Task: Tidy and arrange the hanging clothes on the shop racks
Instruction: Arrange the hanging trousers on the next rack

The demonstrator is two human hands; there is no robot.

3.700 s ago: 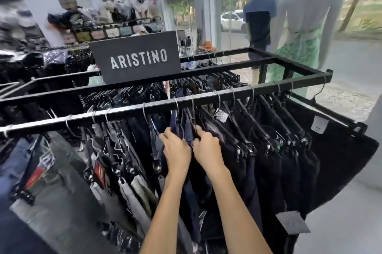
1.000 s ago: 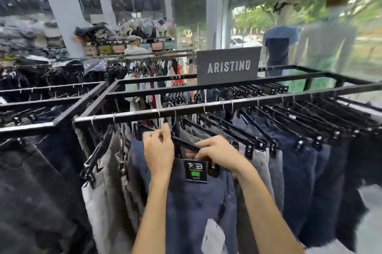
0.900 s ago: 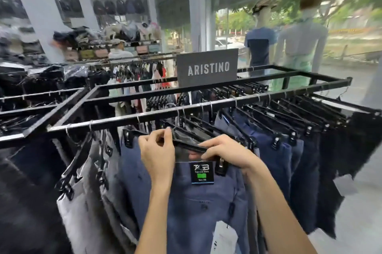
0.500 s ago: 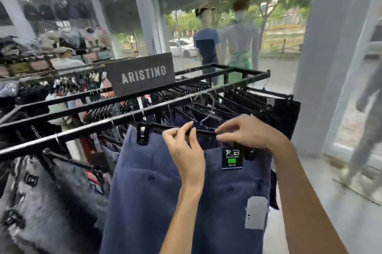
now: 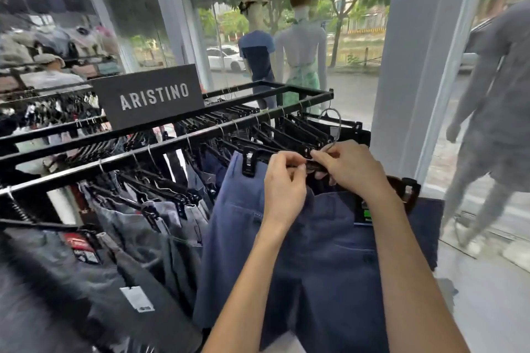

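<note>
A long black rack (image 5: pixel 86 166) is running across the shop under the ARISTINO sign (image 5: pixel 149 97), and many trousers are hanging from it on black clip hangers. Below and to the right of the sign, a pair of blue trousers (image 5: pixel 315 252) is hanging in front of the person, pulled out from the row and facing the camera. Below and to the left of the sign, grey jeans (image 5: pixel 160 226) are crowding close together on the rack. Behind the sign to the right, a mannequin in a blue shirt (image 5: pixel 258 54) and a mannequin in a green skirt (image 5: pixel 304 48) are standing at the window. The left hand (image 5: pixel 284 183) is pinching the bar of the hanger (image 5: pixel 250 162) that is carrying the blue trousers, with its fingers curled together on it. Just to the right, the right hand (image 5: pixel 352 172) is gripping the same bar, with its fingers bent around it. The metal hook (image 5: pixel 340 126) of this hanger is standing up above the right hand; I cannot tell if it is touching the rack. A small green label (image 5: pixel 367 213) is showing on the waistband beside the right wrist.
</note>
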